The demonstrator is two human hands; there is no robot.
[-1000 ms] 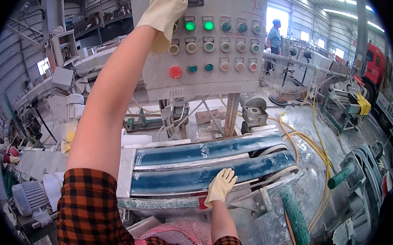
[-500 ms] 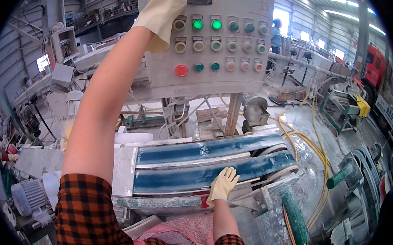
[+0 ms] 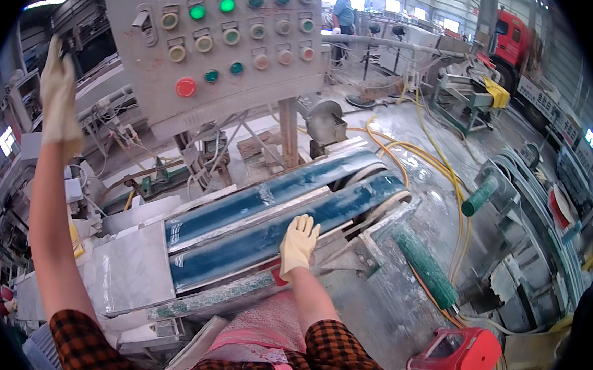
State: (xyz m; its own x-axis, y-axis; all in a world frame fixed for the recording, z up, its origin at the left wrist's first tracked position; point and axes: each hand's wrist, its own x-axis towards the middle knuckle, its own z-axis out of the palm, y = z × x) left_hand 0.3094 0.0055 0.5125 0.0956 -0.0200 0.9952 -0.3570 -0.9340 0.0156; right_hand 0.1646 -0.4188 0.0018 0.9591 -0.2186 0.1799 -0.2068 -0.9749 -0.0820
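Observation:
My left hand [image 3: 59, 96], in a cream rubber glove, is raised at the far left, apart from the grey control panel [image 3: 135, 88]. Its fingers point upward and look stretched out, a little blurred, with nothing plainly held. My right hand [image 3: 299, 246], gloved alike, lies with fingers extended on the near edge of a blue conveyor belt [image 3: 236, 256]. A second blue belt [image 3: 261, 198] runs beside it. A pale stone slab [image 3: 125, 269] lies at the belts' left end. On the panel are rows of round buttons, two lit green, and a red mushroom button [image 3: 186, 87].
A red plastic stool [image 3: 480, 359] stands at lower right. Green rollers [image 3: 428, 268] stick out beyond the belt frame. Yellow and orange hoses [image 3: 442, 169] cross the wet floor. Farther back are a person [image 3: 343, 13] in blue and a red truck [image 3: 511, 38].
My left hand has left the upper part of the panel and swung down to its left. The view has turned rightward, bringing the stool into sight. My right hand stays at the belt's edge.

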